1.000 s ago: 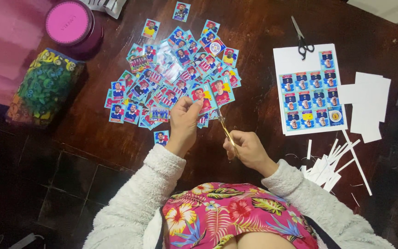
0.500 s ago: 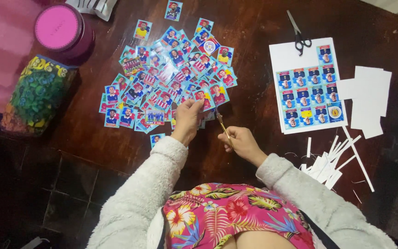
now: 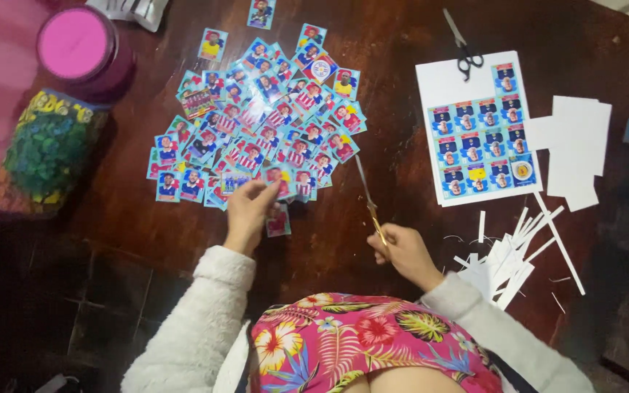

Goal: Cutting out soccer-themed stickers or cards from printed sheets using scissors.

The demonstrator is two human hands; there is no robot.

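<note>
Since the earlier frames, left hand (image 3: 245, 215) has stayed at the near edge of the card pile (image 3: 263, 120), while right hand (image 3: 402, 251) has drawn slightly back toward the body with its scissors (image 3: 370, 204); the view has also shifted a little.

Left hand: fingers curled down over the cards at the pile's near edge, touching a card (image 3: 279, 177) there. One small card (image 3: 279, 220) lies just beside the wrist, apart from the pile. Whether the fingers actually pinch a card cannot be told.

Right hand: closed around the yellow handle of the scissors, blades pointing away from the body toward the pile. Blades look nearly together; tips end near the pile's right edge, not touching it.

Pile: many small picture cards, mostly blue-bordered with red and white, spread loosely and overlapping on the dark wooden worktop (image 3: 394, 87). A few strays lie at the far side.

Right of the hands: a white sheet (image 3: 475, 127) bearing rows of uncut cards, with a second pair of scissors (image 3: 464, 44), black-handled, resting at its far edge. Blank white paper pieces (image 3: 576, 145) touch the sheet's right side. Thin white paper strips (image 3: 515, 251) lie heaped near the right forearm.

Left side: a round pink lid (image 3: 76, 42) on a container, and a clear bag of green bits (image 3: 45, 149) near it, both well apart from the hands.

Person wears a fuzzy white sleeve (image 3: 198, 320) and floral garment (image 3: 358, 342).
</note>
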